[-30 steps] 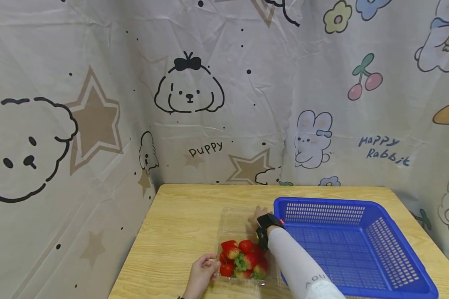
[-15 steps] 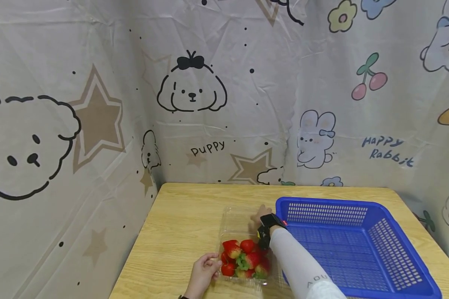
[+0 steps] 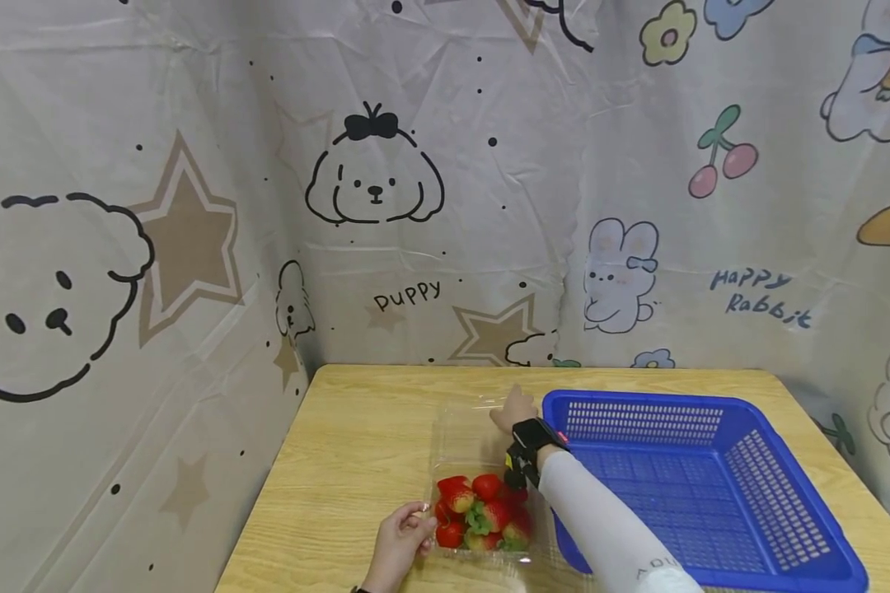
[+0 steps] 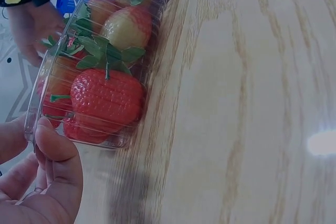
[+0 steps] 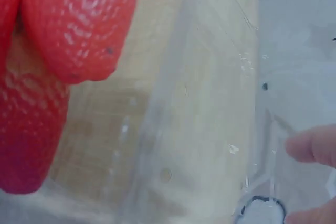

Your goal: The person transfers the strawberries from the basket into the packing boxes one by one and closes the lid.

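Observation:
A clear plastic box (image 3: 482, 556) holding several strawberries (image 4: 107, 98) sits on the table, with its clear lid (image 3: 463, 432) hinged back on the far side. My left hand (image 3: 400, 539) pinches the box's near left rim between thumb and fingers; the left wrist view shows the thumb (image 4: 55, 142) on that rim. At the lid's far right corner is my right hand (image 3: 515, 412). In the right wrist view, two of its fingertips (image 5: 310, 148) are spread just off the lid's edge, with nothing visible between them. Its remaining fingers are out of that view.
A blue plastic basket (image 3: 742, 402) with slotted walls stands right of the box, close by my right forearm. The wooden table (image 3: 371, 428) extends to the left. A printed curtain (image 3: 430, 247) hangs behind and along the left.
My right hand has moved away from me along the lid's right side, and the lid's far edge has shifted slightly farther up. My left hand stays on the box rim.

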`<state>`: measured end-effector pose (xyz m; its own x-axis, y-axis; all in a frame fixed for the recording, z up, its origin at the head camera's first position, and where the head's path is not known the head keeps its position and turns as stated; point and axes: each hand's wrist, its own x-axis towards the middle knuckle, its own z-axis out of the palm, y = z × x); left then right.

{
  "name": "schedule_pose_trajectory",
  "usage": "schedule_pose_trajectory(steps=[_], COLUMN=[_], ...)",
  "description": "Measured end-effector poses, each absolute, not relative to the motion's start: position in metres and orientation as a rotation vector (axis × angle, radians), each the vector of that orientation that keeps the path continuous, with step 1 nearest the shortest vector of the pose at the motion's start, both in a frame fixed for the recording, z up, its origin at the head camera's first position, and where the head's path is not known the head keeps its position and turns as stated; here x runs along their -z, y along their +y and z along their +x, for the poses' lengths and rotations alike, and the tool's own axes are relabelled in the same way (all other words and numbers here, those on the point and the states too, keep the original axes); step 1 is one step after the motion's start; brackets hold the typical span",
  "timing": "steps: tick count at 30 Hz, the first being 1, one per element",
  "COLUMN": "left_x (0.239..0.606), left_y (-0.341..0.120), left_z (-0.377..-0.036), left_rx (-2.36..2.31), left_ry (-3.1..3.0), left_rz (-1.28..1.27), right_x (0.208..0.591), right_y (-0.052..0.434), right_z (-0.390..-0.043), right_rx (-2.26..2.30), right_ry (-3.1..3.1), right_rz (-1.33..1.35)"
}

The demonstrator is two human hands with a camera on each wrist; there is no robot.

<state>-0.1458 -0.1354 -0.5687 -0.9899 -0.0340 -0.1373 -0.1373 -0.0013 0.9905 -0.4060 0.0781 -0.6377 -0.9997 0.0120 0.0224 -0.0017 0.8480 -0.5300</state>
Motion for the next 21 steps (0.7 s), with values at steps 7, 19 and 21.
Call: schedule_pose_trajectory(steps=[7,19,21], left_x=[0.568,0.57,0.569], left_y=[-0.134,-0.135,-0.134], left_z=[-0.144,-0.145,-0.145], left_rx=[-2.159,-2.143,-2.147], left_ry=[2.192,2.182,2.178], left_rz=[-0.173,-0.183,-0.192], right_x=[0.499,0.46,0.456], right_y=[0.077,0.104,0.106], right_z=[-0.322,-0.264,-0.252], right_rx=[-1.09,-1.622,-1.713], right_ry=[-2.973,-2.56,-2.519], right_rz=[-0.04,-0.03,-0.054])
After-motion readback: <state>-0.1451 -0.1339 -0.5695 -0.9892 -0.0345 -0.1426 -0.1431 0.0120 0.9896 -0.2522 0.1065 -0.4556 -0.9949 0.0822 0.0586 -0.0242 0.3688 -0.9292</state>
